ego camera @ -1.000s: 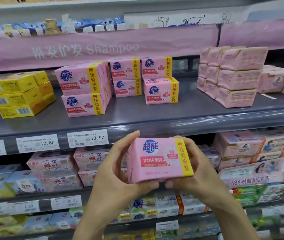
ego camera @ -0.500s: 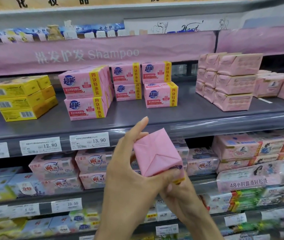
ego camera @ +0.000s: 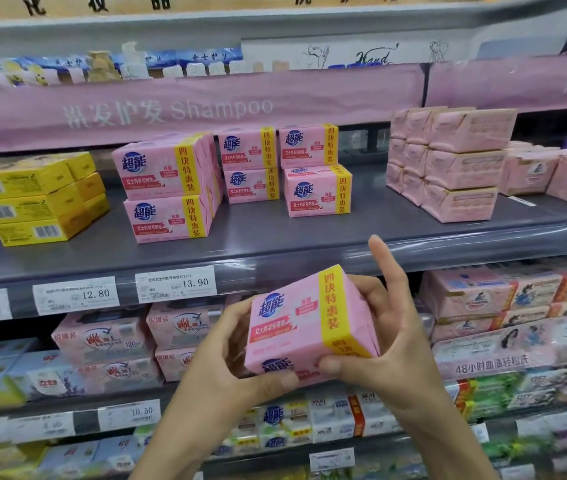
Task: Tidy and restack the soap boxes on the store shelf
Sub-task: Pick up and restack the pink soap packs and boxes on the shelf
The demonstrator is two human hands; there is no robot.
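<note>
Soap box [ego camera: 295, 320] tilted before the shelf [ego camera: 275, 247], below the pink stacks [ego camera: 167, 188]. We see both grips closed on it: left hand [ego camera: 219, 358] at its left end, right hand [ego camera: 396, 341] at its right.

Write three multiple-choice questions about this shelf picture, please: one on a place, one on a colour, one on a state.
1. Where on the dark grey metal shelf do the yellow rectangular cardboard boxes stand?
A. right end
B. middle
C. left end

2. What colour is the vertical band on the pink wrapped soap pack in the person's hands?
A. green
B. yellow
C. blue

3. How is that pack held?
A. by the left hand and the right hand together, in front of the shelves
B. lying on the shelf, untouched
C. by one hand only

Answers:
1 C, the yellow stack is leftmost on that shelf.
2 B, the band with red characters is yellow.
3 A, both hands grip the pack, below the shelf edge.
</note>
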